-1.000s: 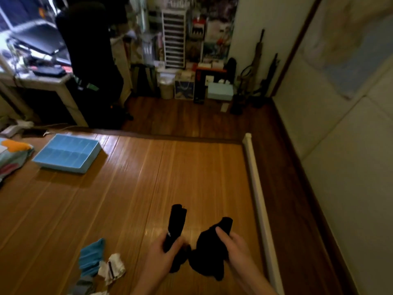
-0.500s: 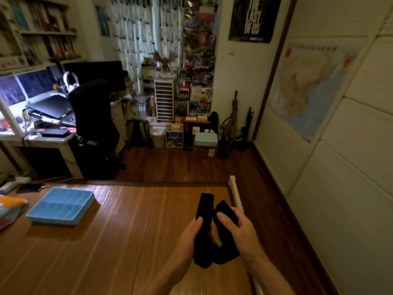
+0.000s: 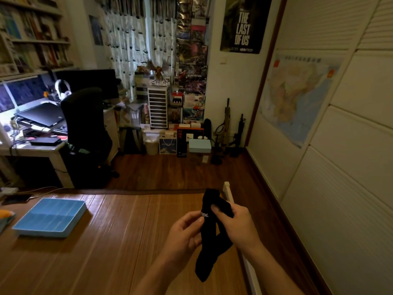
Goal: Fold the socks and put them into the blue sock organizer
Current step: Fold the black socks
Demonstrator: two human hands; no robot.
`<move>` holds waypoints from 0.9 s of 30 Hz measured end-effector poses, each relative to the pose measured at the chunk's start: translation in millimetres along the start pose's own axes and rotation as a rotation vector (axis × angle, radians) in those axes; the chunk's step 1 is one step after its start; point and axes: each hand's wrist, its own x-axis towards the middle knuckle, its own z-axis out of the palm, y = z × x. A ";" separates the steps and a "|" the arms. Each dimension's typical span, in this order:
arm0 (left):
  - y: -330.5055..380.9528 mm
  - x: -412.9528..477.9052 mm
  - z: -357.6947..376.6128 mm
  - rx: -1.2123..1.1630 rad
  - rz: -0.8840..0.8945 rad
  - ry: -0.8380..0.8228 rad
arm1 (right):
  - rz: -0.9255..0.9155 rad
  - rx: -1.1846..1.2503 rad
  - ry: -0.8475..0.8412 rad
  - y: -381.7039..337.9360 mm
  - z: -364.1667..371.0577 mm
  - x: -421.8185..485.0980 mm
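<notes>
Black fabric socks [image 3: 209, 241], a pair with small white lettering near one cuff, hang in the air above the brown slatted wooden surface [image 3: 127, 241], at the near right of the scene. Their long axis runs nearly upright, with the cuffs up and away and the toes dangling toward the person.

The left hand [image 3: 184, 233] pinches one sock beside the lettering. The right hand [image 3: 238, 226] has its grip curled round the upper part of the other, and the two socks meet lower down.

The light-blue rectangular compartmented sock organizer [image 3: 40, 232] sits on the same surface well apart to the left, about level with the hands. The left hand is the nearer one to it. The fold looks not yet made, so any drop-off would have to travel leftward.
</notes>
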 end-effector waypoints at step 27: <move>21.8 -0.9 -16.3 0.031 0.211 -0.026 | -0.043 0.012 -0.006 -9.4 -11.4 15.1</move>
